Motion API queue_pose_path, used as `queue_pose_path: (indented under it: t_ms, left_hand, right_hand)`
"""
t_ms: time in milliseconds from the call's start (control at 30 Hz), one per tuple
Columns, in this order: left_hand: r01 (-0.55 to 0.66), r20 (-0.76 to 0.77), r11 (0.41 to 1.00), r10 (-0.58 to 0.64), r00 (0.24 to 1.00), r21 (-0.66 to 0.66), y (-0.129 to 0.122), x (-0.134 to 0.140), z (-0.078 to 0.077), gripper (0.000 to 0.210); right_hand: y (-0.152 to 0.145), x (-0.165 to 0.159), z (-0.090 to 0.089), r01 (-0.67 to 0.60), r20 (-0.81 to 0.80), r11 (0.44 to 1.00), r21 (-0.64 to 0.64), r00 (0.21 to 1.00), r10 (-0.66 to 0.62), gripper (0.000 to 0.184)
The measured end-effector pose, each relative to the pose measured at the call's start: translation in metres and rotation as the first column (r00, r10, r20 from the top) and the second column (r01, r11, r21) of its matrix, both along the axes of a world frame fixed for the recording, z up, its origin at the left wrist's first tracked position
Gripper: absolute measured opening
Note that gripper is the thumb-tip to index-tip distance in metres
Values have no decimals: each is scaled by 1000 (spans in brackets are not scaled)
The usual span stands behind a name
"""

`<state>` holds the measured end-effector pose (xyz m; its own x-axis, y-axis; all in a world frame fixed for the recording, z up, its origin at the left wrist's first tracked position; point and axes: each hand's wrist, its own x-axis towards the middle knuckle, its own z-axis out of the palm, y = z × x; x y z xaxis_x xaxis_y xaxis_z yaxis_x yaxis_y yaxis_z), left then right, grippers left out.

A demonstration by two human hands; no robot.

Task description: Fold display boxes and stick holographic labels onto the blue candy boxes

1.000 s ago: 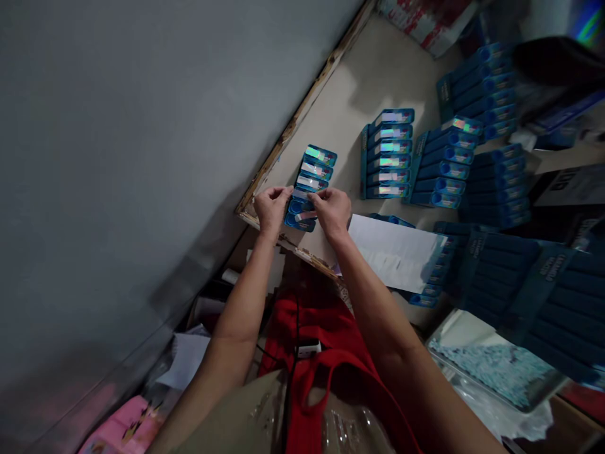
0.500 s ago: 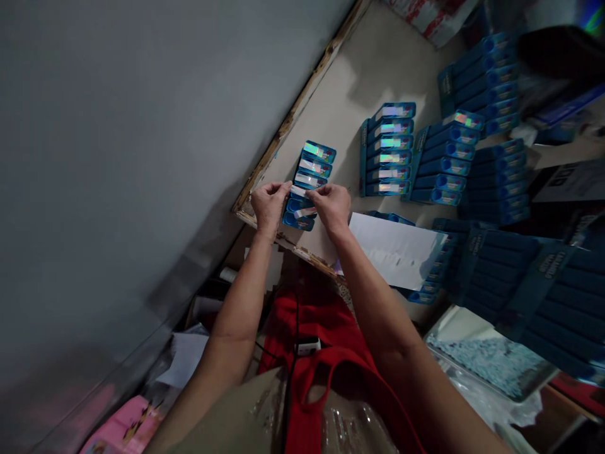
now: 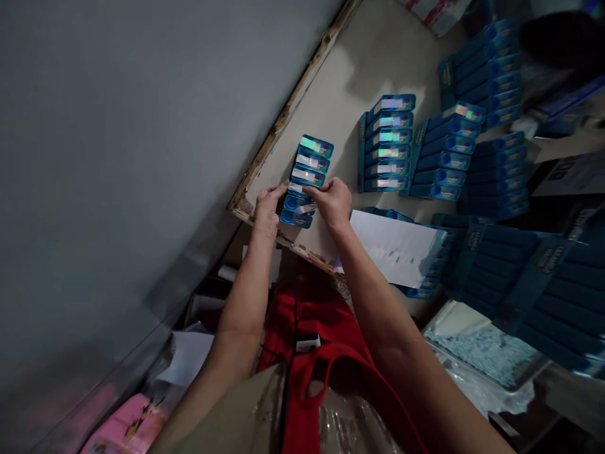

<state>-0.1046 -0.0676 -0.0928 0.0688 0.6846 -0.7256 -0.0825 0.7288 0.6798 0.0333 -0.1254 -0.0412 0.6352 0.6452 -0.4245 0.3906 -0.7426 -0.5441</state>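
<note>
A slanting row of small blue boxes (image 3: pixel 296 218) stands near the table corner, with shiny holographic sticker strips (image 3: pixel 308 176) across the upper ones. My left hand (image 3: pixel 268 207) is closed at the row's left side, its fingertips against the edge of a box. From the right, my right hand (image 3: pixel 334 202) presses its fingertips onto the strip on the fourth box from the top. Another loose shiny strip (image 3: pixel 309 207) hangs under these fingers, over the fifth box. The lowest box shows a bare round blue end.
More stacked blue boxes (image 3: pixel 387 144) with strips stand to the right, beside further stacks (image 3: pixel 447 154). A white sheet (image 3: pixel 392 249) lies over boxes by my right forearm. The grey wall (image 3: pixel 142 126) borders the chipped table edge (image 3: pixel 283 116). A tray of bluish bits (image 3: pixel 486 347) is lower right.
My left fingertips have left the strip's end and moved to the side of the row. My right fingers now press on the strip, which lies flatter on the fourth box.
</note>
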Motion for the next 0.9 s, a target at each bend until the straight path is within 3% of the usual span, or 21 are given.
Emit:
queue_pose_path:
  t_ms: [100,167,233,300,367,467,567,667,767,900]
  left_hand:
    - [-22,-125,1000,21,992,-9,3,0,-3,35]
    - [-52,-286,987,95,953,153,-2,-7,7,35]
    - [-8,-351,955,117,929,297,-16,-17,26,36]
    - [60,-259,953,20,966,296,-35,-27,50,47]
    - [112,-92,972,-95,991,206,-56,-31,72,60]
    - [100,-4,985,-100,995,138,-76,-27,89,60]
    - [38,-45,988,-31,998,148,-79,-22,85,50]
    - [69,-70,979,-56,996,191,-69,-28,73,42]
    - [229,-210,935,-175,962,271,-49,-40,63,35]
    - [490,-507,809,-289,812,323,-21,-49,59,26]
  right_hand:
    - [-4,-2,0,24,-17,999,22,1000,-23,34]
    - [-6,-6,5,47,-28,998,41,999,-46,33]
    - [-8,-11,13,67,-42,996,62,997,-64,33]
    - [-9,-16,21,74,-54,993,87,996,-69,35]
    - [-10,-21,26,85,-58,990,111,995,-79,36]
    - [-12,-26,27,99,-62,986,137,994,-91,36]
    - [-20,-28,23,122,-120,977,177,988,-101,39]
    - [-32,-27,18,165,-351,959,229,933,-77,44]
    - [-41,-26,11,234,-535,938,257,842,-64,53]
    - [-38,-29,3,206,-364,944,257,926,-102,42]
